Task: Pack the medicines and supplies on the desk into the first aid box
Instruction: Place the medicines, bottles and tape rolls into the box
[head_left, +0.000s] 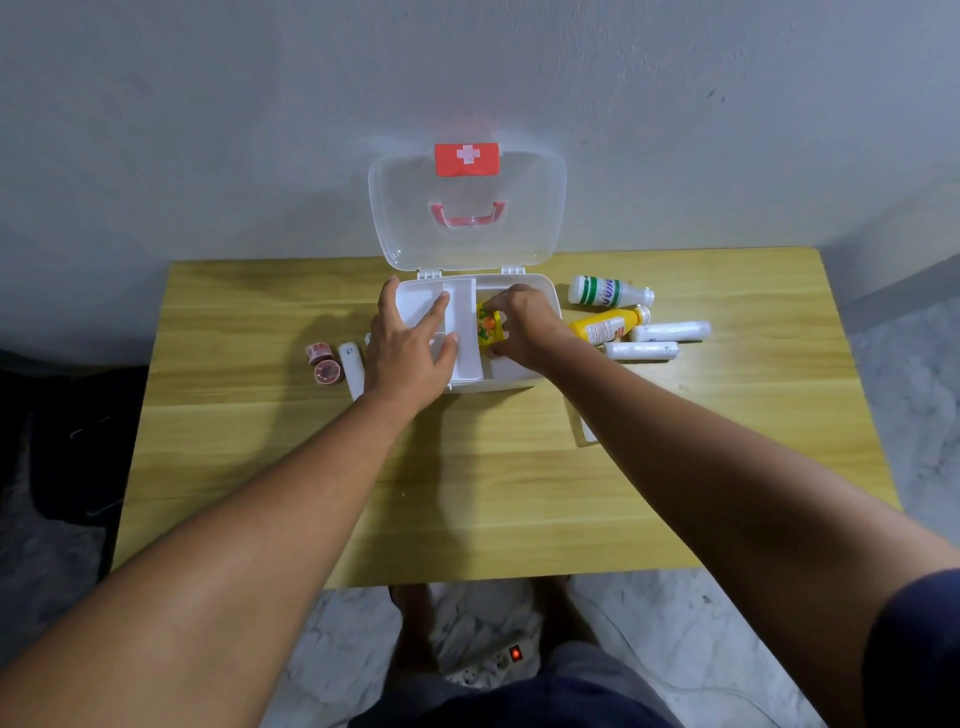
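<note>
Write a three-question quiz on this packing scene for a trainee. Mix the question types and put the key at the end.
1. True or false: the lid of the first aid box stands open.
2. What does the right hand hold over the box? A: a white bottle. B: a yellow packet. C: a roll of tape.
3. Fill in: the number of white wrapped rolls lying on the desk to the right of the box is ____.

Key: 1 true; 2 B; 3 two.
</note>
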